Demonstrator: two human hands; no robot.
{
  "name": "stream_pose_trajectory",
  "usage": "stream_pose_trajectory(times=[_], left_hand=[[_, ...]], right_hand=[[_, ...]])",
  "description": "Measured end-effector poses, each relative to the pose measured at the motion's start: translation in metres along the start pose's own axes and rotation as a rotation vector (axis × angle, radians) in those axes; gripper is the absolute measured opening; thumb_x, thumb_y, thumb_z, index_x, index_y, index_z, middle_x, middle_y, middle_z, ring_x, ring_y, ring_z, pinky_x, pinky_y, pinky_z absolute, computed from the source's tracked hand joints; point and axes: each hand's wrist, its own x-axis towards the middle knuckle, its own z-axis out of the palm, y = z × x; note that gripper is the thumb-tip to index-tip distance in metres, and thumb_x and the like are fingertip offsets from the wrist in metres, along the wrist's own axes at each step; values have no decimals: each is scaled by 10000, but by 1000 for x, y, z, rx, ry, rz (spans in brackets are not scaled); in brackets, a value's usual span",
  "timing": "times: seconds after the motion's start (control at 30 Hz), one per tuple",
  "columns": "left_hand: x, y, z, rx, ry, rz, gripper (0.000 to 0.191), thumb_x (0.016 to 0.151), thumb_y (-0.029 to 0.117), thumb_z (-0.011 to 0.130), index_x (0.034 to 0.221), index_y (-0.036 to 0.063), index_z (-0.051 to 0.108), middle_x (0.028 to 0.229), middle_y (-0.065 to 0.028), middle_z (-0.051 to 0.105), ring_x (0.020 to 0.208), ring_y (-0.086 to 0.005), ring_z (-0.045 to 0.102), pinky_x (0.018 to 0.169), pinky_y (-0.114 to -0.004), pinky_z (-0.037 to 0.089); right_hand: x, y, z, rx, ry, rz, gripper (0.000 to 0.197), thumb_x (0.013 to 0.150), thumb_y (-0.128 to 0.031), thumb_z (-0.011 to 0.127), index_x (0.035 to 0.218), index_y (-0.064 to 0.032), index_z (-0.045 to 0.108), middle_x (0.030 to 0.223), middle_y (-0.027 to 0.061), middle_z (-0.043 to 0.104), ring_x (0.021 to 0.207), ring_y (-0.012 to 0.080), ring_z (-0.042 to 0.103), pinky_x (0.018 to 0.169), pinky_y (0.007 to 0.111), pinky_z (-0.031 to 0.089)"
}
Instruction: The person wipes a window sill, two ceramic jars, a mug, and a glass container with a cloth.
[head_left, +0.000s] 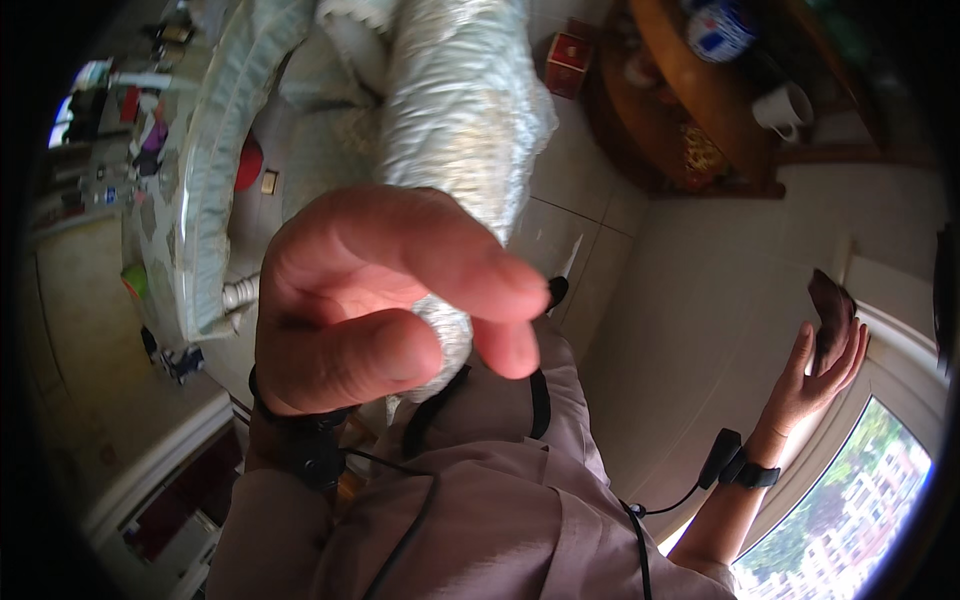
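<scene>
My left hand (390, 292) is raised close to the camera, its fingers curled and the thumb apart from them. Nothing shows between them. Behind it lies a padded furniture piece, perhaps a sofa arm or back, under a pale, shiny, wrinkled cover (457, 112). Far to the right, my right hand (817, 371) holds a dark brown cloth (831, 315) against the edge of a white window frame (814, 435). The fingers are spread along the cloth, and part of it is hidden behind them. Both wrists wear black straps with cables.
A wooden shelf unit (675, 97) at the upper right bears a white mug (784, 110) and a blue-and-white container (720, 31). Red boxes (568, 64) stand on the tiled floor (562, 176) beside it. At left is a table (206, 172) with a pale cloth edge.
</scene>
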Motion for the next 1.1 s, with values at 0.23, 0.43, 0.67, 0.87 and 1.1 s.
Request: stream_pose_trajectory(times=[0.23,0.43,0.67,0.87,1.1], left_hand=[[-184,18,-112,-166,744,-389,315,975,207,500,1215,7,541,929,-103,610,875,-176,590,833,-337,493],[-332,-49,-173,-259,1060,-797,450,990,295,479,1381,79,422,1171,-79,567,1030,-169,571,934,-326,454],[-411,-99,-238,-391,1533,-712,517,970,303,542,1414,112,357,1178,-73,552,1024,-192,586,866,-303,481],[-434,-144,-321,-428,1910,-654,858,855,423,689,1471,61,215,1271,-94,517,914,-137,562,758,-301,495],[-437,-196,-382,-423,1860,-992,1078,774,462,765,1525,106,79,920,-30,485,772,-113,462,648,-262,460]], right_hand=[[64,-238,71,809,-369,514,636,900,-357,657,1409,-66,410,1407,157,433,1275,246,433,1085,375,314],[109,-331,125,702,-606,310,767,836,-347,737,1458,-131,343,1487,175,311,1336,298,356,1077,370,306],[129,-346,170,814,-825,613,779,844,-230,703,1472,-47,279,1334,154,504,1204,227,486,1004,331,379],[124,-357,171,836,-793,635,673,865,-188,657,1442,-34,346,1413,135,427,1261,234,436,1053,345,338],[121,-475,167,-1,-799,-488,435,814,-77,664,1238,-30,578,1311,163,547,1236,293,499,1063,406,355]])
